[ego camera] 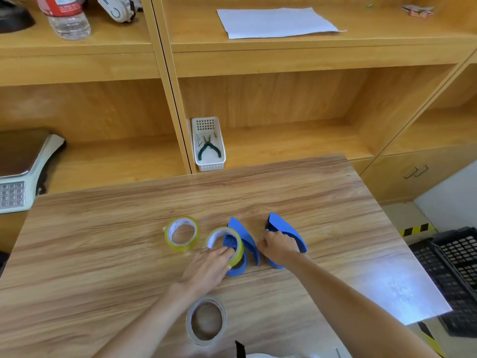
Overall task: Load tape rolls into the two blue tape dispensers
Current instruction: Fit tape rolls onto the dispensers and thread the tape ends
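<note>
Two blue tape dispensers lie on the wooden table [103, 228]. On the left dispenser [245, 236] sits a yellow tape roll [238, 245], tilted over its blue hub. My left hand [209, 267] grips that roll at its near rim. My right hand [280, 248] rests on the right dispenser [281, 227] and holds it against the table. A second yellow tape roll [182, 235] stands free to the left. A white tape roll [206, 320] lies flat near the front edge.
A white basket [209, 164] with green pliers stands on the shelf behind the table. A weighing scale [18, 174] is at the left. Black crates [454, 275] stand on the floor at the right. A water bottle [67, 16] and a paper sheet [273, 21] are on upper shelves.
</note>
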Available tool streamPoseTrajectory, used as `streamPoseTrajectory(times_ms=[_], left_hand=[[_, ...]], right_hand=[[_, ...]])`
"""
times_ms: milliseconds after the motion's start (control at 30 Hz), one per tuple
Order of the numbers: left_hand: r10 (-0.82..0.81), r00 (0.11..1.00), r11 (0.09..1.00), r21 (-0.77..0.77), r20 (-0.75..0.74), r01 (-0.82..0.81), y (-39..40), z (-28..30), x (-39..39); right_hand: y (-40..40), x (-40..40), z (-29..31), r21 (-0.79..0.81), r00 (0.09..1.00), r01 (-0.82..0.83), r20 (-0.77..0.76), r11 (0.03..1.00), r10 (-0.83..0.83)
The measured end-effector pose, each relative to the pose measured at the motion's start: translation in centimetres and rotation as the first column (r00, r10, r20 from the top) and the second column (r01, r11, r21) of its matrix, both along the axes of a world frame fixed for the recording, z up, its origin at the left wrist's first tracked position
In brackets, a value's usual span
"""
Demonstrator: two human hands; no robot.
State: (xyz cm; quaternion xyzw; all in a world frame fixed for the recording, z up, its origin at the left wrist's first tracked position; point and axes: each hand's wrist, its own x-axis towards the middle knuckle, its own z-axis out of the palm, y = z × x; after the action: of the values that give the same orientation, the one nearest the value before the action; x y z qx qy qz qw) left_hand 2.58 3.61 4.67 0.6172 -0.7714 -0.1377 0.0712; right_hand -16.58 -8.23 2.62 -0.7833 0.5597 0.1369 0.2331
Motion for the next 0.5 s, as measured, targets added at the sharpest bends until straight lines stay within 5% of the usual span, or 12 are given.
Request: streamPoseTrajectory(times_ms=[267,500], left_hand=[[-0.145,0.965,0.989,0.073,0.219,0.132,-0.8,-2.5,-2.7],[-0.069,0.987,0.994,0.097,0.146,0.055,-1.2,-4.1,-3.2]], right_hand=[[0.0,-0.3,-1.2,0.055,0.996,0.004,0.089,0.998,-0.009],[0.4,0.3,-1.3,0.098,0.991,-0.012,0.134,0.995,-0.001]])
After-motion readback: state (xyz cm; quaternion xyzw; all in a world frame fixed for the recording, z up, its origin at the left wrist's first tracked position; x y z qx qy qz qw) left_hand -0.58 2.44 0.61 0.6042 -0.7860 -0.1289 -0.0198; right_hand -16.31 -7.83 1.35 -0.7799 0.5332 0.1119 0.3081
